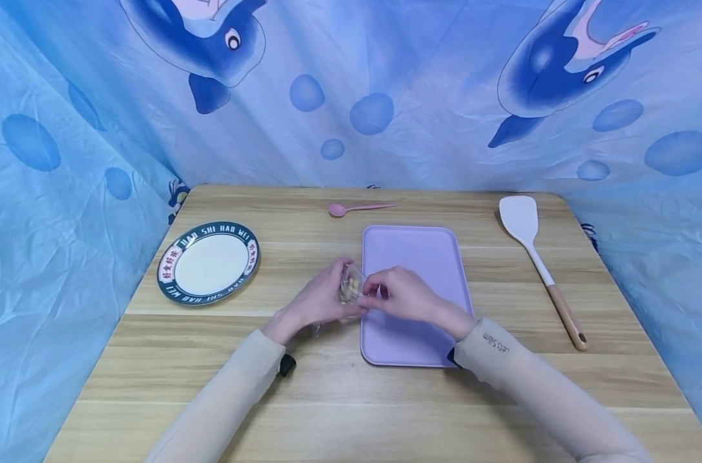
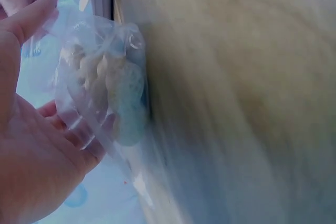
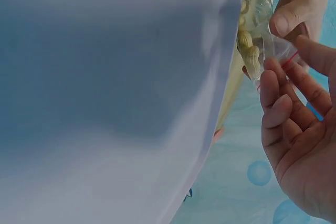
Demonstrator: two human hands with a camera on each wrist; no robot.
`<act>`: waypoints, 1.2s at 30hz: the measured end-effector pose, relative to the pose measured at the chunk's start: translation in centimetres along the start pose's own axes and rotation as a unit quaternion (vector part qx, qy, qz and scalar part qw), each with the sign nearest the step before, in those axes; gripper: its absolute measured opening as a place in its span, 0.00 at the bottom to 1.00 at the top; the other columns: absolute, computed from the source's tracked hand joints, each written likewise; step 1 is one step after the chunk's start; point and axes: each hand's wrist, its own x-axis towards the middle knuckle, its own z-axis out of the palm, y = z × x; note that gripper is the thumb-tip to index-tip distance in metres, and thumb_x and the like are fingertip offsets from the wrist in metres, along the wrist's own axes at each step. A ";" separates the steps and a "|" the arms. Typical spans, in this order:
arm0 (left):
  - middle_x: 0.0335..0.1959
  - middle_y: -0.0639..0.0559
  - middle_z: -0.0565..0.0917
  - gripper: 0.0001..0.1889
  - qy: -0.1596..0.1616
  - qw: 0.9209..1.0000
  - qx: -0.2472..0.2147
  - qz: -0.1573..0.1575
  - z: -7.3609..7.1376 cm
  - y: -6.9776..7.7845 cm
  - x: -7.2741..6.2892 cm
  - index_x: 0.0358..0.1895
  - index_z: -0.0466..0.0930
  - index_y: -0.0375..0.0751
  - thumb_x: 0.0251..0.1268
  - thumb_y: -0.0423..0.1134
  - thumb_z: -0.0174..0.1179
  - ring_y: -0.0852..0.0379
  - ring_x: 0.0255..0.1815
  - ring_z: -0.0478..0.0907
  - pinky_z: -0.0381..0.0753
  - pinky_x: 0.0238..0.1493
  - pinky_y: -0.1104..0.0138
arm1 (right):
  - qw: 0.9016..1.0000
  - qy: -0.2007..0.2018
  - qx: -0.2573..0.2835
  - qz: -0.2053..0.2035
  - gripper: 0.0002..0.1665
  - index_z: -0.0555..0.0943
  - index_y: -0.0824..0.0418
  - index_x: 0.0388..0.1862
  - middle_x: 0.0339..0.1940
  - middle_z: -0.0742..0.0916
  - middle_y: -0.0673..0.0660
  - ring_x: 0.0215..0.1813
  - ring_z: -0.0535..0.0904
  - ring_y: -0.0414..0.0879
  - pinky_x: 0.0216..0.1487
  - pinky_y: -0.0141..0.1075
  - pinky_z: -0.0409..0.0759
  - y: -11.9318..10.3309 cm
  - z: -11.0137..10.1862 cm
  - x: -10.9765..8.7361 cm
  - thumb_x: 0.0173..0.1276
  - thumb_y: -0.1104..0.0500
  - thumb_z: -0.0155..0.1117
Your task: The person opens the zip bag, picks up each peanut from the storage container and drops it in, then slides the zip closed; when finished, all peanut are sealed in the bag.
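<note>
A clear plastic zip bag [image 1: 351, 285] with several peanuts in their shells [image 3: 252, 53] is held over the left edge of the lilac tray [image 1: 411, 247]. My left hand [image 1: 322, 296] grips the bag from its left side, fingers curled about it. At the bag's mouth, where a red line runs along the plastic, my right hand [image 1: 405, 294] pinches the edge between thumb and fingers. The left wrist view shows the peanuts bunched inside the bag [image 2: 118, 72]. Part of the bag is hidden behind my left hand in the head view.
A white plate [image 1: 210, 265] with a dark green lettered rim lies at the left. Behind the tray is a small pink spoon [image 1: 338, 209]. A white spatula [image 1: 521, 222] with a wooden handle lies at the right. Blue dolphin-print cloth [image 1: 339, 77] hangs around the wooden table [image 1: 304, 418].
</note>
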 end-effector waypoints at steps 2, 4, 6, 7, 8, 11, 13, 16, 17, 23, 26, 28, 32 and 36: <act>0.55 0.43 0.77 0.54 -0.010 1.000 -0.023 -0.004 -0.2 -0.1 0.0 0.72 0.57 0.35 0.46 0.55 0.79 0.49 0.54 0.77 0.77 0.57 0.57 | 1.000 0.002 0.002 0.003 0.04 0.86 0.49 0.31 0.26 0.83 0.38 0.27 0.76 0.36 0.28 0.31 0.75 0.1 0.2 0.0 0.64 0.53 0.73; 0.59 0.41 0.75 0.53 -0.021 0.998 -0.051 -0.010 -0.3 -0.2 -0.1 0.73 0.57 0.35 0.48 0.54 0.78 0.47 0.57 0.76 0.75 0.60 0.54 | 1.000 0.002 0.005 0.005 0.03 0.86 0.50 0.32 0.26 0.83 0.38 0.28 0.77 0.35 0.29 0.31 0.76 0.2 0.3 -0.1 0.64 0.55 0.74; 0.63 0.39 0.73 0.51 -0.031 0.996 -0.076 -0.017 -0.5 -0.3 -0.1 0.74 0.56 0.36 0.51 0.53 0.76 0.45 0.62 0.73 0.72 0.64 0.51 | 1.000 0.002 0.009 0.008 0.03 0.86 0.51 0.32 0.26 0.84 0.38 0.28 0.77 0.35 0.29 0.31 0.76 0.3 0.4 -0.2 0.64 0.56 0.73; 0.64 0.38 0.72 0.49 -0.034 0.996 -0.086 -0.019 -0.6 -0.4 -0.1 0.74 0.57 0.36 0.54 0.53 0.74 0.44 0.63 0.72 0.71 0.64 0.50 | 1.000 0.002 0.012 0.008 0.02 0.87 0.52 0.33 0.27 0.84 0.39 0.28 0.77 0.35 0.30 0.31 0.76 0.4 0.4 -0.2 0.64 0.57 0.73; 0.65 0.38 0.72 0.47 -0.036 0.995 -0.096 -0.020 -0.7 -0.5 0.0 0.74 0.57 0.36 0.58 0.52 0.72 0.43 0.64 0.72 0.70 0.65 0.49 | 1.000 0.003 0.014 0.008 0.02 0.87 0.53 0.33 0.27 0.85 0.39 0.29 0.77 0.35 0.30 0.30 0.76 0.4 0.4 -0.2 0.64 0.57 0.73; 0.63 0.38 0.74 0.37 -0.034 0.992 -0.117 -0.017 -0.9 -0.8 0.1 0.73 0.60 0.35 0.69 0.49 0.63 0.44 0.62 0.73 0.72 0.64 0.50 | 1.000 0.004 0.024 0.007 0.02 0.87 0.56 0.34 0.28 0.85 0.40 0.30 0.78 0.35 0.31 0.31 0.77 0.5 0.4 -0.2 0.65 0.58 0.72; 0.59 0.40 0.77 0.29 -0.025 0.991 -0.127 -0.016 -1.0 -0.9 0.2 0.71 0.63 0.34 0.76 0.47 0.55 0.45 0.59 0.76 0.74 0.62 0.51 | 0.999 0.004 0.032 0.008 0.02 0.88 0.58 0.35 0.28 0.86 0.41 0.30 0.78 0.35 0.32 0.31 0.78 0.6 0.4 -0.2 0.65 0.59 0.72; 0.54 0.43 0.79 0.22 -0.004 0.991 -0.129 -0.025 -1.1 -1.0 0.3 0.68 0.68 0.36 0.81 0.46 0.47 0.48 0.55 0.77 0.75 0.60 0.53 | 0.999 0.005 0.040 0.013 0.04 0.88 0.59 0.35 0.28 0.85 0.41 0.30 0.79 0.37 0.32 0.32 0.78 0.6 0.4 -0.1 0.66 0.59 0.71; 0.52 0.44 0.80 0.20 0.003 0.991 -0.130 -0.028 -1.1 -0.9 0.3 0.66 0.70 0.36 0.81 0.45 0.46 0.48 0.53 0.78 0.75 0.59 0.53 | 0.999 0.007 0.043 0.015 0.04 0.88 0.59 0.34 0.27 0.85 0.41 0.30 0.79 0.37 0.32 0.32 0.78 0.6 0.4 -0.1 0.66 0.59 0.71; 0.42 0.46 0.80 0.11 0.036 0.990 -0.136 -0.023 -1.3 -1.0 0.3 0.55 0.73 0.38 0.79 0.37 0.48 0.52 0.41 0.77 0.78 0.48 0.56 | 0.998 0.034 0.061 0.004 0.03 0.87 0.60 0.31 0.27 0.86 0.44 0.29 0.79 0.37 0.32 0.32 0.76 0.9 0.5 0.0 0.65 0.62 0.71; 0.38 0.47 0.80 0.08 0.047 0.990 -0.132 -0.016 -1.3 -1.1 0.3 0.52 0.73 0.37 0.78 0.36 0.50 0.53 0.38 0.76 0.78 0.43 0.59 | 0.997 0.042 0.070 -0.002 0.02 0.87 0.61 0.31 0.27 0.86 0.45 0.30 0.79 0.37 0.34 0.33 0.78 1.2 0.5 0.0 0.63 0.64 0.71; 0.37 0.48 0.79 0.07 0.054 0.990 -0.132 -0.017 -1.4 -1.2 0.2 0.51 0.73 0.38 0.77 0.35 0.50 0.54 0.37 0.76 0.77 0.41 0.60 | 0.996 0.042 0.080 0.002 0.02 0.87 0.61 0.31 0.27 0.86 0.45 0.31 0.79 0.36 0.36 0.35 0.79 1.4 0.6 0.1 0.64 0.65 0.71; 0.35 0.48 0.79 0.06 0.071 0.988 -0.136 -0.020 -1.5 -1.3 0.2 0.50 0.73 0.38 0.77 0.34 0.51 0.53 0.35 0.75 0.77 0.40 0.60 | 0.993 0.044 0.110 0.014 0.02 0.86 0.62 0.33 0.29 0.87 0.46 0.33 0.81 0.38 0.40 0.40 0.81 1.7 0.4 0.2 0.63 0.67 0.70; 0.34 0.48 0.78 0.05 0.091 0.985 -0.144 -0.018 -1.5 -1.3 0.3 0.49 0.73 0.38 0.76 0.34 0.51 0.53 0.34 0.75 0.77 0.38 0.60 | 0.988 0.056 0.139 0.037 0.04 0.86 0.60 0.32 0.30 0.87 0.48 0.34 0.81 0.41 0.40 0.39 0.81 1.9 0.2 0.4 0.64 0.68 0.69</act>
